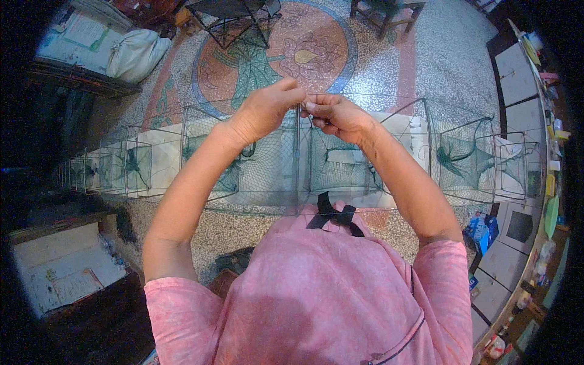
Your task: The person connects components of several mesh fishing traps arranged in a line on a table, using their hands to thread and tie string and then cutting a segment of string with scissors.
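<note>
A long green net trap [267, 167] stretches from left to right in front of me, its mesh held out by several rectangular metal frames. My left hand [266, 108] is closed at the top of the middle frame [298, 155], and the exact spot it grips is covered by its fingers. Against it, my right hand [342, 115] pinches the edge of the trap at the same frame top, thumb and fingers pressed together. Thin lines run out sideways from the fingertips. Inside the trap, darker netting funnels [465, 155] hang between the frames.
Pale boards or sheets [164, 146] lie beneath the trap. Beyond it is a speckled floor with a round flower pattern [304, 52], a dark folding chair [234, 21] and a wooden stool [389, 15]. A white sack [139, 55] sits far left; cabinets [517, 76] line the right.
</note>
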{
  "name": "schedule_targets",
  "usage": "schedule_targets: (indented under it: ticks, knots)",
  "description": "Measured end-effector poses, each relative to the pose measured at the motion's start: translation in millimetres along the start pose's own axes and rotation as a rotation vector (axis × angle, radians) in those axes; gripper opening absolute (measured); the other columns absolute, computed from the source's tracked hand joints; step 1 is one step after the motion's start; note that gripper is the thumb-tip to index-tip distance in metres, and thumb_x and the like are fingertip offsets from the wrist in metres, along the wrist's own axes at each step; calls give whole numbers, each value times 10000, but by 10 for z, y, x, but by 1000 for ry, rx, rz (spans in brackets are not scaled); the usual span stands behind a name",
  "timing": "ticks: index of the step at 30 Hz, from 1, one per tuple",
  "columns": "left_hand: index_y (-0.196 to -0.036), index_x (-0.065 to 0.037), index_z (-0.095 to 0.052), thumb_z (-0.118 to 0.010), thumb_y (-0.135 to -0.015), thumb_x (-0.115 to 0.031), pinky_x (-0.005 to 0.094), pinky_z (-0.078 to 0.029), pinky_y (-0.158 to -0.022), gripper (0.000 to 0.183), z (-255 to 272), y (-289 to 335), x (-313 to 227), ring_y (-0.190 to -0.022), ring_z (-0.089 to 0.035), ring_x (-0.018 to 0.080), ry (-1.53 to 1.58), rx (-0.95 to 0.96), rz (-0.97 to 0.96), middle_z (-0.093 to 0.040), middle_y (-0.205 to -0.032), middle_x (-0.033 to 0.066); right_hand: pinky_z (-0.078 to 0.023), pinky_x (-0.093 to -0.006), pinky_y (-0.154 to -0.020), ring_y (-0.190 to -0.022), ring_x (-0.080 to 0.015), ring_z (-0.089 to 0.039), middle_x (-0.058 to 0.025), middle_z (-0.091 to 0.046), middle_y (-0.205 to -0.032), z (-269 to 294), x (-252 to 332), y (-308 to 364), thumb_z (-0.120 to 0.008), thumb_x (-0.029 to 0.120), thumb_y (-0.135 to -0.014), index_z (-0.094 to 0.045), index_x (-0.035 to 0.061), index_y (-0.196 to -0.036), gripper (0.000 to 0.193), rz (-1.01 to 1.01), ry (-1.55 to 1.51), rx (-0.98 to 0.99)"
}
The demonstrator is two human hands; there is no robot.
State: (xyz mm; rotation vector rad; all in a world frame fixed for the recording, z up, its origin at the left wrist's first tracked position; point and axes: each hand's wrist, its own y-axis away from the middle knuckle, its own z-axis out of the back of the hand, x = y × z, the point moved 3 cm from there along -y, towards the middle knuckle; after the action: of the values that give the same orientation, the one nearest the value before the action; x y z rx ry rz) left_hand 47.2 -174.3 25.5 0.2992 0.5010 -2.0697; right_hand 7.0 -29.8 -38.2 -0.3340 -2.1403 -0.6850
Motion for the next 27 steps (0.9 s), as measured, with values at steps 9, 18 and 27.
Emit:
schedule_targets:
  ticks: [9,18,27]
  knots:
    - [-800,-28,-526,-571,-740,-73,322,-439,-589,87,12,-61,-40,-684,-538,276,206,-118,181,-517,-782,117,-293,-156,-471,-587,-36,-395,46,-543,-823,52,-25,-73,-506,244,-874,-561,99,-921,162,35,45,-14]
    - [-761,-18,-508,-606,-731,-71,335,-430,-560,115,3,-155,17,-643,-534,242,138,-19,107,-494,-750,114,-305,-171,-480,-571,-41,-412,44,-562,-786,9,-1,-33,-509,240,-873,-576,93,-893,163,67,128,-53]
    - [-845,-7,-403,-500,-754,5,439,-403,-614,133,27,-199,136,-741,-492,420,-206,-334,318,-489,-787,220,-274,-154,-410,-517,-25,-407,29,-522,-675,-58,54,16,-515,223,-870,-542,99,-849,129,57,163,-111]
